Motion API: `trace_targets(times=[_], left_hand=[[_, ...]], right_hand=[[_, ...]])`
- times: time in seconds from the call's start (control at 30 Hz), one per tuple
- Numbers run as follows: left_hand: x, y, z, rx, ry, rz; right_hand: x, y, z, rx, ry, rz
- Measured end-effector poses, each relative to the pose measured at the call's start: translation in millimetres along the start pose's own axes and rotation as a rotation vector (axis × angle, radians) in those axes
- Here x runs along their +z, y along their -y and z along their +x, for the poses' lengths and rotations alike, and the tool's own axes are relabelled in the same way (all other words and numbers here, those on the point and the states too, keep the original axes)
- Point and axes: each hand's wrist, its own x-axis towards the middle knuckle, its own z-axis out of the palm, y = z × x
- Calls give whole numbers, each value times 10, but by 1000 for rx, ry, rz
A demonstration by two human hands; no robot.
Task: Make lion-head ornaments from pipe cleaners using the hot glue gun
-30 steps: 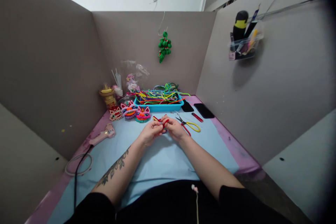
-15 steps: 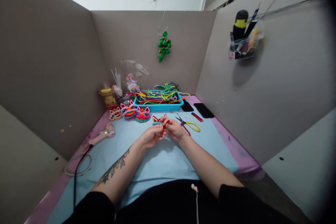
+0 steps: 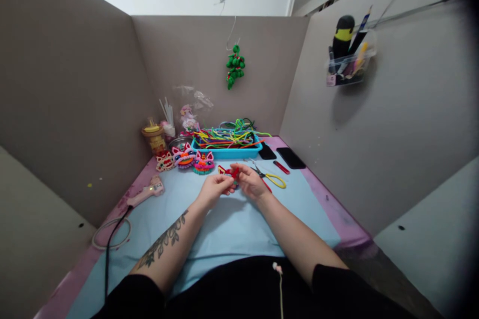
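My left hand (image 3: 217, 187) is closed in a pinch at the middle of the blue cloth, on a small red fuzzy piece that looks like pipe cleaner (image 3: 235, 173). Its exact shape is partly hidden by the fingers. Close by on the right, my right hand (image 3: 253, 184) has its fingers loosely curved and apart, the fingertips beside the red piece. Just beyond the hands lies a red, yellow and blue pipe-cleaner animal face (image 3: 222, 170), mostly covered. Yellow-and-red-handled pliers (image 3: 275, 180) rest right of my right hand.
A blue tray (image 3: 226, 153) heaped with coloured pipe cleaners stands behind. Finished animal faces (image 3: 183, 156) sit left of it. A pink glue gun (image 3: 149, 189) with its cord lies at left. A red cutter (image 3: 281, 167) and black phone (image 3: 291, 158) are at right; grey panels surround the table.
My hands have drawn slightly apart. My right hand's fingers have loosened and spread, and more of the red piece shows between the hands.
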Motion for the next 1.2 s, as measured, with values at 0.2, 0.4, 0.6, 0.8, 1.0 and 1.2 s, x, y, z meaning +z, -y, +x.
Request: trace_targets(times=[0.2, 0.4, 0.6, 0.8, 1.0, 1.2], left_hand=[[-10, -45, -37, 137, -72, 243], [76, -69, -67, 124, -80, 257], [122, -37, -73, 162, -155, 265], [67, -44, -64, 169, -200, 306], [87, -87, -70, 123, -148, 271], [102, -104, -80, 120, -127, 248]], right_hand=[[-63, 4, 64, -164, -126, -208], [-9, -31, 56, -165, -142, -135], [54, -85, 45, -53, -217, 46], [31, -41, 41, 62, -159, 5], [42, -27, 33, 13, -101, -98], [101, -9, 12, 6, -67, -100]])
